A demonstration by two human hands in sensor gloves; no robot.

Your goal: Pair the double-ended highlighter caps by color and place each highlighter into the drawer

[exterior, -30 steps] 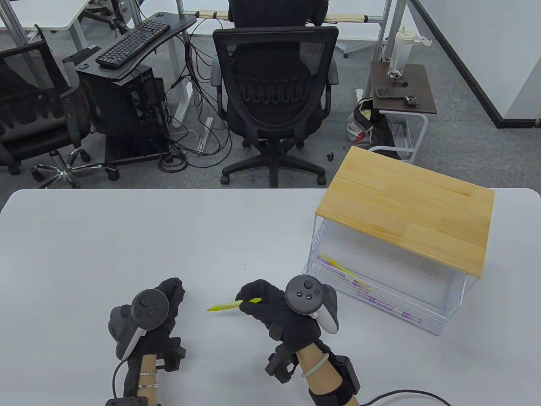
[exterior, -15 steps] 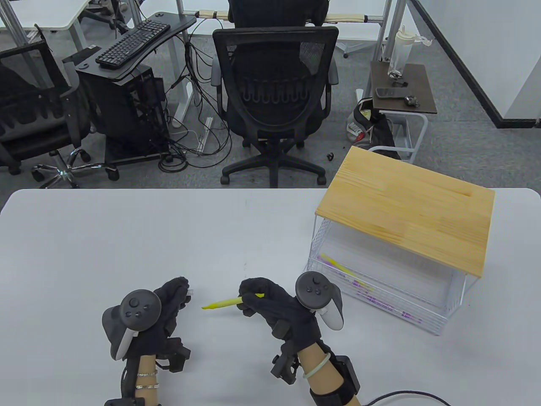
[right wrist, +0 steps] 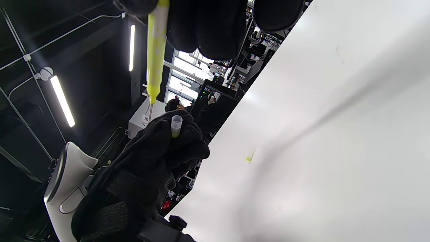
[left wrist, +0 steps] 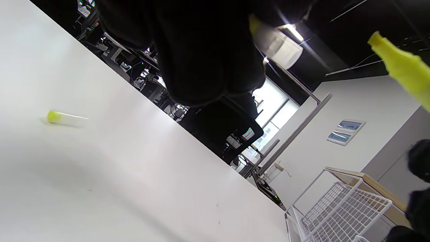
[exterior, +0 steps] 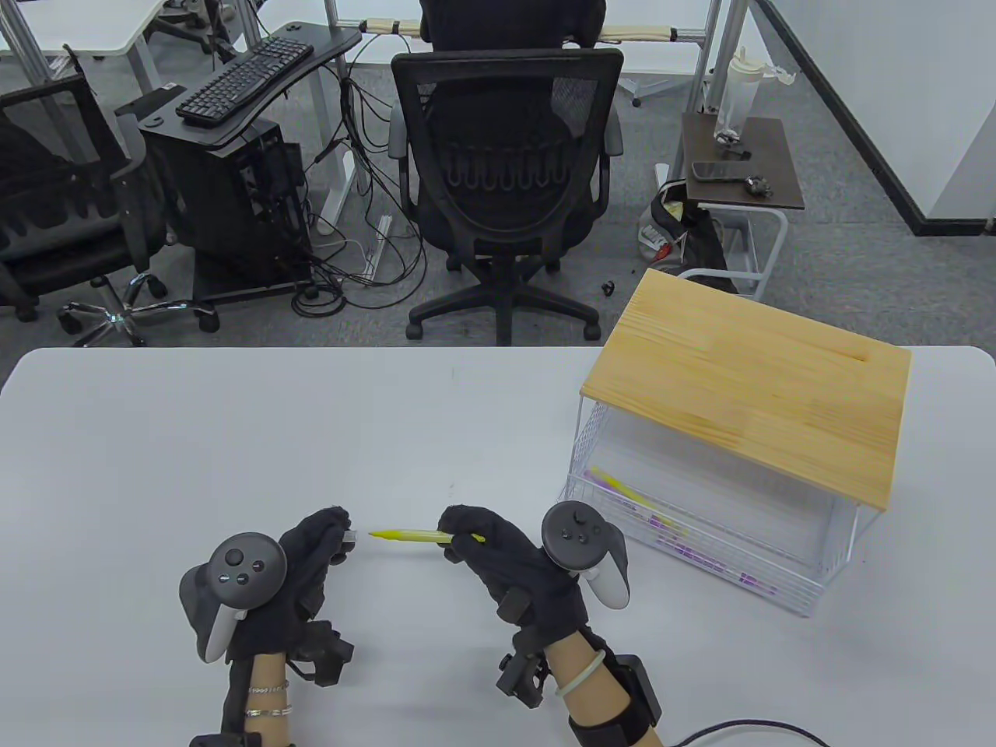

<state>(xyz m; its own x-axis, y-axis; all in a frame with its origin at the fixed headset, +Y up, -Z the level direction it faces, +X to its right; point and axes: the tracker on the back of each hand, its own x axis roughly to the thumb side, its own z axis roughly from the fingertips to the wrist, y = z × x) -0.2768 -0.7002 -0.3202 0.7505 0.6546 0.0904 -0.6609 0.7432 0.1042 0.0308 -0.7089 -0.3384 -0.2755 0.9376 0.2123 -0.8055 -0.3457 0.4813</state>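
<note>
On the white bench (exterior: 156, 436), the left hand (exterior: 299, 564) pinches a clear cap (exterior: 351, 537) between its fingers (exterior: 331, 529), the cap's open mouth facing right. Just beside it, not touching, the yellow highlighter (exterior: 408, 535) lies level, long axis left-right, bare tip toward the cap. The right hand (exterior: 506, 560) grips its right end with curled fingers. Another cap (left wrist: 63, 118) lies on the bench. Farther right, the wire drawer (exterior: 700, 537) under a wooden top (exterior: 747, 389) holds yellow and purple highlighters (exterior: 661, 521).
</note>
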